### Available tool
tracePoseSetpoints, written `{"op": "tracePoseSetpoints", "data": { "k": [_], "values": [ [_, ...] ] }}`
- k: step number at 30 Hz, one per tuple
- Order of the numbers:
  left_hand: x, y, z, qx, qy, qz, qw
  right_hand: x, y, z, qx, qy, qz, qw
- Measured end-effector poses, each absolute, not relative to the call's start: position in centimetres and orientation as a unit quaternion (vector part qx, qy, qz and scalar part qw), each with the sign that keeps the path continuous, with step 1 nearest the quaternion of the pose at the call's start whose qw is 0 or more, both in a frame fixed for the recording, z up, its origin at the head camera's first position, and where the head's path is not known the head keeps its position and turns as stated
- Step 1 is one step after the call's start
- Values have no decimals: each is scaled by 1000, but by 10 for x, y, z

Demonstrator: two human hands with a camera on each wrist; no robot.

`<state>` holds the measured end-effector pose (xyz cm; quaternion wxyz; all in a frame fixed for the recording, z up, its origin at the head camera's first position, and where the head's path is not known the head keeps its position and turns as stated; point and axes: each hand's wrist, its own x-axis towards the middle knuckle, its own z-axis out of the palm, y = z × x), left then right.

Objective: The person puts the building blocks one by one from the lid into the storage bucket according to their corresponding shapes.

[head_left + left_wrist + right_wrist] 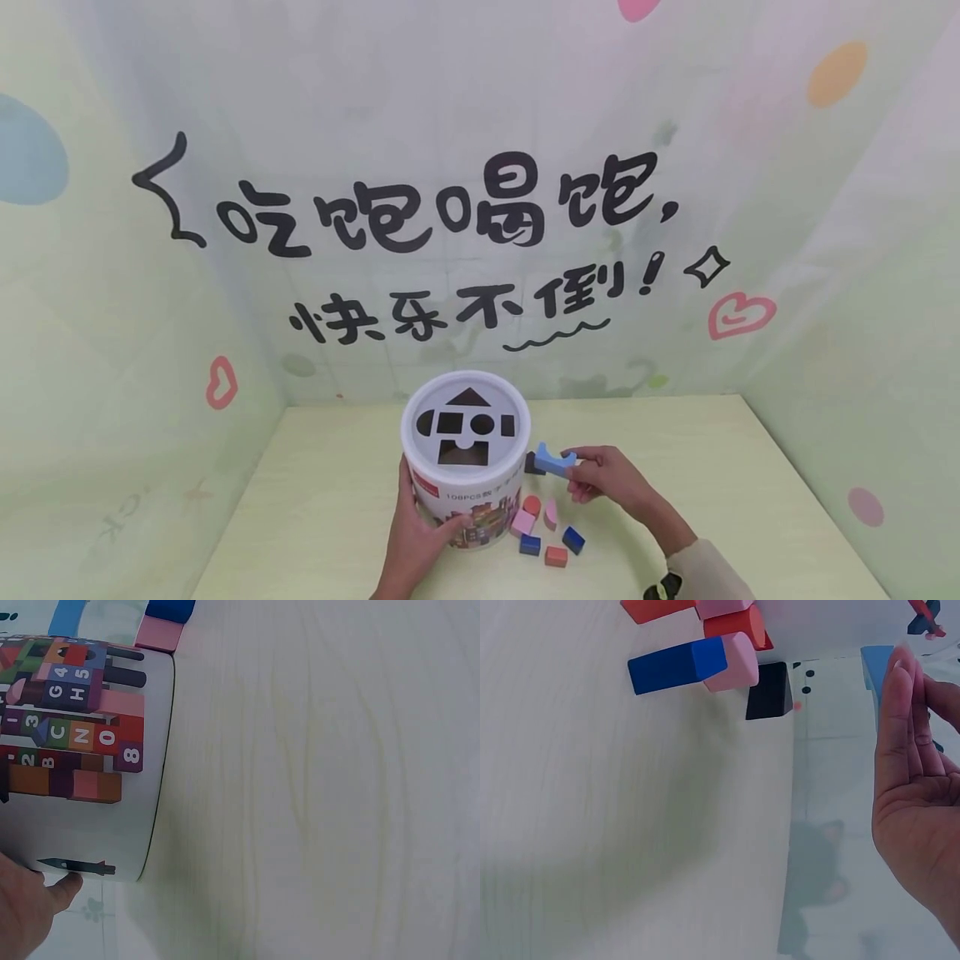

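Note:
A white toy-block bucket stands upright, its lid cut with shaped holes: a triangle, a square, a circle, a narrow rectangle, a half-round and an arch. My left hand grips the bucket's left side, thumb across the printed front. To the right of the bucket, my right hand pinches a light blue arch block, held above the table with its curved notch upward. In the right wrist view, the fingers partly cover this block. The left wrist view catches the thumb against the bucket wall.
Beside the bucket's right lie a dark block, an orange-red cylinder, a pink half-round, a pink block, two dark blue blocks and a red-orange block. Printed cloth walls enclose the pale table.

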<state>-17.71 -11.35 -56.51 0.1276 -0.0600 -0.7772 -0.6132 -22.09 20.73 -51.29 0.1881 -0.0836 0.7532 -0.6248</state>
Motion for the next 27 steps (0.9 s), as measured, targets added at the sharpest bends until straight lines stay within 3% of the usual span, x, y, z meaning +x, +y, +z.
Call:
{"op": "tracePoseSetpoints", "data": {
  "k": [27],
  "values": [
    [-173, -114, -562, -38, -791, -598, 126, -219, 203, -481, -112, 736, -646, 170]
  ]
}}
